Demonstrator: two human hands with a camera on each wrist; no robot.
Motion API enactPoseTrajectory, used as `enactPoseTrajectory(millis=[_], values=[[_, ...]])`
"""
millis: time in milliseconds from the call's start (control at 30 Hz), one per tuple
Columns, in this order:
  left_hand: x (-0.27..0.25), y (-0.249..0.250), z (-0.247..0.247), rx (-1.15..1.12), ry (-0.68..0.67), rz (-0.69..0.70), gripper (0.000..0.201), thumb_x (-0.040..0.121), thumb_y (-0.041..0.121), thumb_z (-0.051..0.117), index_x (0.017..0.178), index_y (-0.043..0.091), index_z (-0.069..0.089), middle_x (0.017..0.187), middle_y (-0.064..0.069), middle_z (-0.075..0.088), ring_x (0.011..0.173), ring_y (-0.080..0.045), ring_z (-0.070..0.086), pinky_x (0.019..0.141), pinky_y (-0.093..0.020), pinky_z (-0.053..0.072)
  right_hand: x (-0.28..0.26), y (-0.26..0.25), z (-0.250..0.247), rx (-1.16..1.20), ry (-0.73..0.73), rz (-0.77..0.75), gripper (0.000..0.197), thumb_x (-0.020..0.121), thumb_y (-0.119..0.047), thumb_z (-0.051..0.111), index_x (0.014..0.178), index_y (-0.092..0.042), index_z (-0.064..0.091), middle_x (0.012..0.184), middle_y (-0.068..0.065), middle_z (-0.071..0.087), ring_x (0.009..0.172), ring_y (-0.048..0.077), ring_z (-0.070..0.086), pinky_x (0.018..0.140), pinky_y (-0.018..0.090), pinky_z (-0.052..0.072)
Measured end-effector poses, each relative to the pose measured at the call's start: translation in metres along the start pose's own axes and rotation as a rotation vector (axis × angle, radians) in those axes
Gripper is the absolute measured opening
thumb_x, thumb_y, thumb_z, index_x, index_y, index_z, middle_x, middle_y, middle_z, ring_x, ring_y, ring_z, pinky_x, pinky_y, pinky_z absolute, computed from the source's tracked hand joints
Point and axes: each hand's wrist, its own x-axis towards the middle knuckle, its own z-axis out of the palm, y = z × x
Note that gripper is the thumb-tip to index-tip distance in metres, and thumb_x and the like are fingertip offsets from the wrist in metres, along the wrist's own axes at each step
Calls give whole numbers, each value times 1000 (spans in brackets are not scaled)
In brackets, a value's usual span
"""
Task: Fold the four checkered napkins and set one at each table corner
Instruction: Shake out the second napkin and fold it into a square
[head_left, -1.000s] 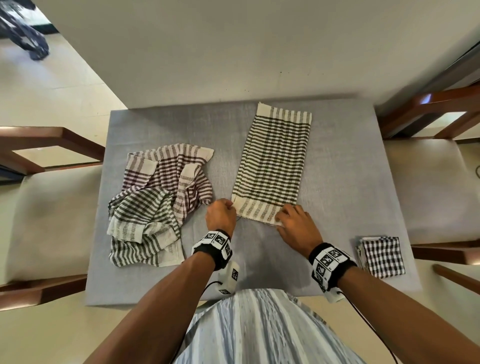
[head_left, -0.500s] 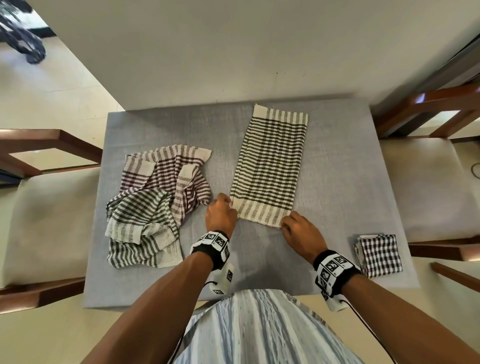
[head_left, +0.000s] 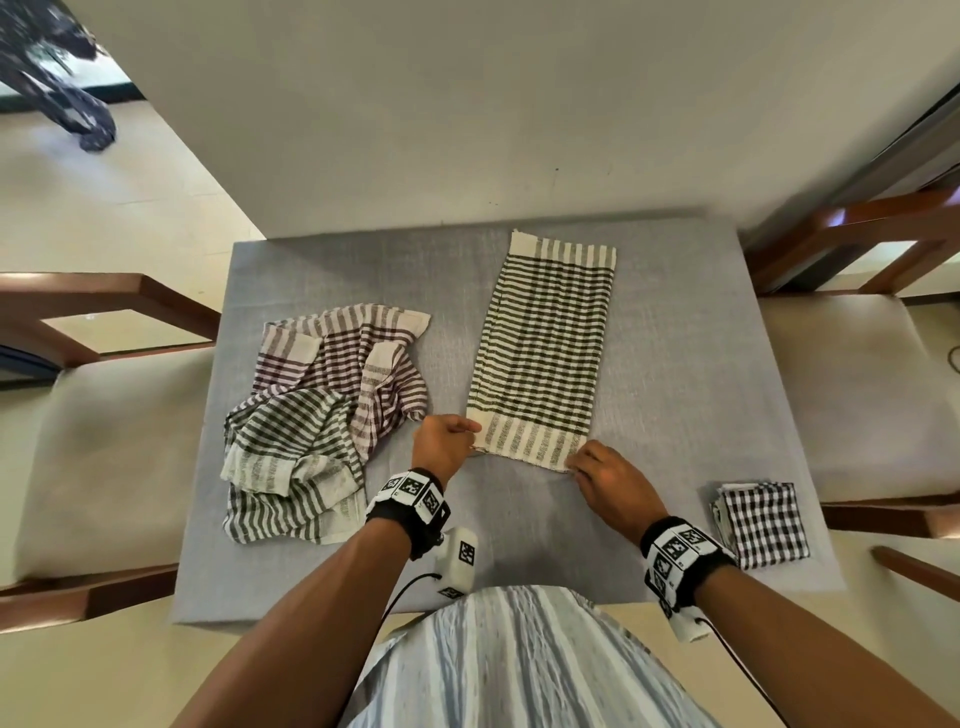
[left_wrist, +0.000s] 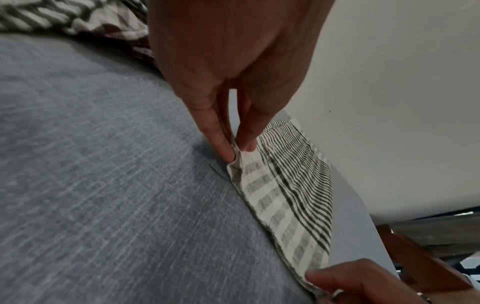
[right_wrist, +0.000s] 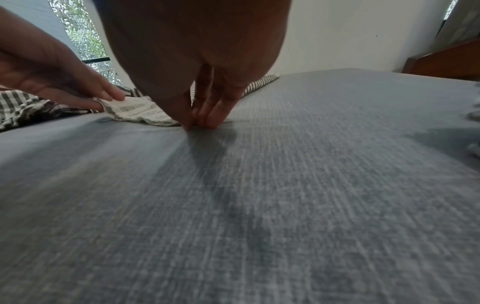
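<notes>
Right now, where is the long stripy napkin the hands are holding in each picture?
Head view: the napkin lies flat in the middle of the table, its near corners held.
Left wrist view: the napkin runs right of centre.
Right wrist view: only its near edge shows, left of centre.
Shared landmark: the grey tablecloth.

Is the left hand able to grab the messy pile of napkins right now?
Probably not yet: the left hand is busy pinching the flat napkin. The messy pile lies right beside it with nothing between them, so letting go first should do.
</notes>
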Motion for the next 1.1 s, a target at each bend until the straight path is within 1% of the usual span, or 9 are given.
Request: enactPoseTrajectory(millis=[133,200,300,467,600,733,900,1000,1100], values=[[-6,5,-2,-80,-73,-26,20,90,-11,58,83,4,70,105,-19,70,87,-25,71,71,-25,61,2,-1,-4,31,-18,12,14,94,-14,62,105,-10,70,110,4,62,94,21,62,78,33,56],[-9,7,-7,-101,-111,-24,19,88,-13,57,95,-1,70,106,-19,70,90,-25,71,75,-26,61,2,-4,-11,116,-41,24,13,95,-16,60,105,-13,68,111,0,61,95,17,61,79,30,55],[-16,8,-18,-41,-207,30,35,84,-17,58,112,1,68,111,-12,71,102,-21,69,87,-27,58,0,-11,-31,353,-7,86,13,92,-10,64,103,-14,69,113,-4,65,98,9,64,84,26,55],[-31,16,-33,76,-219,264,35,84,-10,66,109,13,73,108,1,73,98,-9,68,87,-21,55,0,-30,-75,725,98,251,15,91,-1,65,95,-15,68,115,-8,72,101,12,69,88,35,57],[-52,42,-46,86,-195,489,23,85,0,71,103,15,76,99,9,73,91,-4,68,81,-18,55,4,-46,-123,897,167,152,24,88,11,63,107,-4,66,112,7,72,110,24,67,96,35,53],[-68,74,-58,14,-112,658,17,86,10,73,101,17,76,90,9,72,80,-12,66,70,-25,57,10,-63,-165,715,201,47,34,86,8,67,116,-7,66,116,3,68,112,20,64,96,26,51],[-88,126,-75,77,13,911,12,80,18,79,92,18,75,101,3,64,89,-13,63,73,-23,55,21,-87,-209,594,476,23,17,91,-19,65,107,-24,69,101,-20,70,94,7,66,82,18,51],[-104,160,-86,1,-21,957,10,80,14,80,88,12,75,101,0,70,91,-15,68,77,-32,58,28,-100,-239,578,564,5,13,95,-35,60,107,-36,67,100,-22,69,92,5,64,79,21,51],[-123,191,-99,-51,-84,926,8,79,12,80,84,17,75,84,6,74,78,-12,70,73,-31,58,34,-112,-265,471,677,-65,14,99,-27,56,107,-25,67,96,-30,65,86,0,59,75,17,48]])
